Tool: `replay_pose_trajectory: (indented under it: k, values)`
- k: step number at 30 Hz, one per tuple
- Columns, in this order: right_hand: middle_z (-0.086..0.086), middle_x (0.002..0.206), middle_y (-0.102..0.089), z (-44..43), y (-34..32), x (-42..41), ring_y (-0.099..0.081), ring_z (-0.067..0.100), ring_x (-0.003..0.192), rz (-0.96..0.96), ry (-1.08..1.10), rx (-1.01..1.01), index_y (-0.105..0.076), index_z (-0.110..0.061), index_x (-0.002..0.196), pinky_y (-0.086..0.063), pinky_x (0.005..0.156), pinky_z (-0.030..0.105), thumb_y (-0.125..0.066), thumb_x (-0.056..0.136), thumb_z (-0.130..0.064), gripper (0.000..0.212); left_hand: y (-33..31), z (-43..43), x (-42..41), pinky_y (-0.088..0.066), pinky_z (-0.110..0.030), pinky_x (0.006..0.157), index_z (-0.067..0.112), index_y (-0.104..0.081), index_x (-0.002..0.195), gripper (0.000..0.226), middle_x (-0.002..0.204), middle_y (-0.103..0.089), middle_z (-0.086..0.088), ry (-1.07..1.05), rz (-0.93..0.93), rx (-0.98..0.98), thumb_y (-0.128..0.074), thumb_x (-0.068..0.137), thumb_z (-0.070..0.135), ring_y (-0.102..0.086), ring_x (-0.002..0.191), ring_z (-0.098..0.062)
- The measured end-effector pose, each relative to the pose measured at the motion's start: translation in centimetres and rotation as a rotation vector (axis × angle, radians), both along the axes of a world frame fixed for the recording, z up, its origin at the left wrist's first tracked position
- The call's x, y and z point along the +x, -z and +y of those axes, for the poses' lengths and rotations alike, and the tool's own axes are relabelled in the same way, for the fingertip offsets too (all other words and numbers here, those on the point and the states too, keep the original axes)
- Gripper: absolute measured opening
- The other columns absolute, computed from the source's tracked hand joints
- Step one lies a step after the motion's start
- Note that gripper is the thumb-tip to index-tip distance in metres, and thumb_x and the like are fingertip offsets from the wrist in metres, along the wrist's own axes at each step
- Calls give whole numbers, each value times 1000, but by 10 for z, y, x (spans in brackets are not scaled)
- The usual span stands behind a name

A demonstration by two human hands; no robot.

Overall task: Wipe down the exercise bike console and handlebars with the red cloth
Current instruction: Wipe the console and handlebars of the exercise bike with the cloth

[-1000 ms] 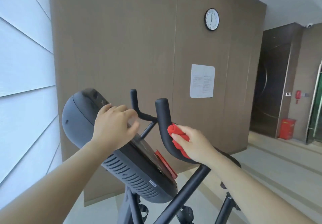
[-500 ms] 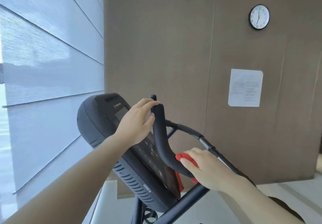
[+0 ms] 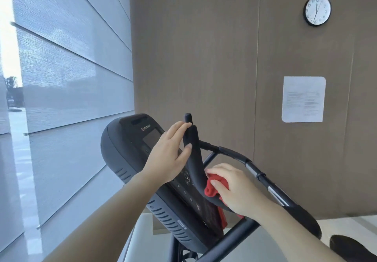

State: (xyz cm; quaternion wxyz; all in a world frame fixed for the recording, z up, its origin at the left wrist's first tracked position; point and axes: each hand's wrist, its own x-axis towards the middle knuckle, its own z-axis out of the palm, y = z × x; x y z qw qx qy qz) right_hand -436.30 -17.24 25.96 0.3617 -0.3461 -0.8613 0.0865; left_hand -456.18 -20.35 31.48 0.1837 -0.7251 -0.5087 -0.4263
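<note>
At the lower bend of the near handlebar, pressed the red cloth bunched under the right hand, fingers curled over it. Clamped the left hand round the same bar's upper end — fingers over the top, thumb on the near side — partly hiding the console screen. Judged the job partway at best: handlebar pass in hand, no cloth on the console face. Flagged risks. Noted a loose cloth tail hanging beside the console's edge, above the frame tube; likely to snag there or drag the wad out of the fingers on an upward stroke. Noted the wad small against the bar's length; likely to leave strips unwiped without re-folding. Noted the left grip covering the bar's tip; likely missed unless shifted. Noted console keys just beside the wiping spot; stray presses possible on a fast pass. Checked for containers: found none in view, so nothing to report on contents.
</note>
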Motion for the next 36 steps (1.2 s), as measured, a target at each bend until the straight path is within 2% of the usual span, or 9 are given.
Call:
replay_pose_trajectory:
  k: [3, 8, 14, 20, 24, 27, 30, 33, 36]
  values:
    - [-22, 130, -46, -3, 2, -7, -46, -3, 115, -29, -1, 11, -45, -32, 131, -35, 95, 15, -42, 93, -40, 39, -1, 2, -5, -26, -20, 101, 28, -37, 139, 46, 145, -36, 12, 22, 17, 14, -45, 94, 29, -35, 130, -9]
    - [-16, 144, -37, -1, 15, 31, -31, 3, 133, -228, 204, -32, -17, -38, 143, -27, 110, 38, -27, 92, -54, 54, 1, 11, -12, -27, -20, 100, 28, -38, 137, 45, 143, -37, 13, 82, 21, 39, -47, 93, 29, -38, 127, -10]
    - [-7, 150, -26, -11, 36, 26, -34, 20, 133, -257, 419, -101, -37, -32, 131, -29, 109, 47, -31, 94, -53, 43, 9, 18, -5, -38, -36, 105, 22, -41, 135, 43, 140, -40, 8, 170, -92, 94, -46, 93, 30, -41, 129, -16]
    - [-15, 130, -39, -18, 40, 3, -40, 12, 115, -149, 361, 36, -43, -29, 126, -31, 102, 32, -20, 93, -55, 47, 11, 18, -1, -29, -22, 103, 23, -40, 136, 46, 141, -38, 9, 198, -133, 114, -44, 91, 33, -35, 131, -8]
    - [-28, 136, -34, -22, 50, 17, -28, -7, 127, 69, 253, 15, -50, -38, 126, -24, 110, 33, -14, 93, -56, 52, 13, 20, -1, -29, -21, 101, 21, -40, 136, 48, 140, -39, 8, 218, -134, 120, -45, 90, 33, -37, 128, -8]
    - [-14, 150, -27, -23, 54, 25, -16, 7, 141, 143, 383, -25, -58, -47, 116, -14, 116, 42, -24, 94, -51, 40, 12, 21, -5, -34, -23, 97, 21, -41, 135, 47, 138, -39, 10, 237, -124, 115, -46, 89, 32, -43, 123, -12]
    - [-2, 153, -24, -25, 58, 16, -13, 19, 142, 96, 513, -94, -42, -55, 127, -11, 116, 46, -32, 95, -50, 35, 11, 21, -7, -36, -25, 93, 24, -39, 135, 47, 139, -37, 11, 245, -119, 106, -46, 90, 33, -44, 120, -13]
    - [-3, 145, -35, -26, 59, 9, -27, 17, 134, 113, 520, -91, -21, -41, 144, -22, 111, 36, -32, 94, -50, 51, 11, 20, -8, -39, -28, 91, 24, -39, 136, 46, 141, -37, 11, 256, -115, 102, -47, 91, 32, -46, 118, -16]
    - [-5, 144, -37, -25, 57, 0, -31, 15, 133, 187, 485, -99, -17, -29, 146, -28, 104, 28, -40, 92, -51, 63, 11, 20, -8, -39, -28, 89, 22, -40, 136, 45, 141, -38, 9, 268, -123, 101, -50, 93, 28, -47, 115, -17]
